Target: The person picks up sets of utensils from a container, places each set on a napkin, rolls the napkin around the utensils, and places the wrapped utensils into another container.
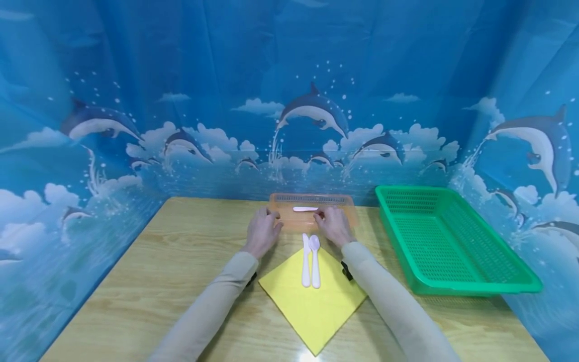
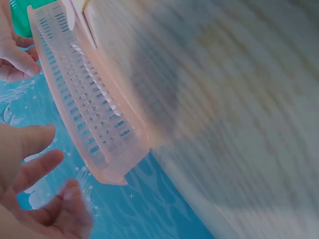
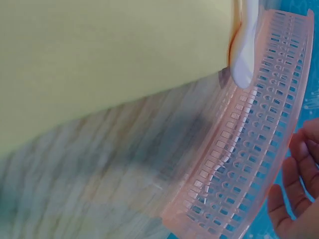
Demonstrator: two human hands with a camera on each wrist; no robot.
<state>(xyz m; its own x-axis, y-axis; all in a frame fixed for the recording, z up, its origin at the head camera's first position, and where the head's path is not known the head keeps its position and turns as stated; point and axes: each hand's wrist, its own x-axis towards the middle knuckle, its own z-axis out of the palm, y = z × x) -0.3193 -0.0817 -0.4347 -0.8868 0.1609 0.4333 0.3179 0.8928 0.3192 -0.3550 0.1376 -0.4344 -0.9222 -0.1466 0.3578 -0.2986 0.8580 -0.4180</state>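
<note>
A left hand (image 1: 263,233) and right hand (image 1: 334,226), loosely bent and empty, were held near a translucent orange slotted plastic basket (image 1: 312,195) containing a slim white utensil (image 1: 305,209).

Left of the left hand (image 1: 262,234), the tabletop (image 1: 181,251) offers a wide passage. Behind the orange basket (image 1: 296,221), the curtain (image 1: 217,100) stands like a wall. Rightward, the green basket (image 1: 452,246) blocks with raised sides, leaving 1 narrow strip between the 2 baskets. Between the forearms, only the low knife (image 1: 305,266) and spoon (image 1: 315,266) intrude.
</note>
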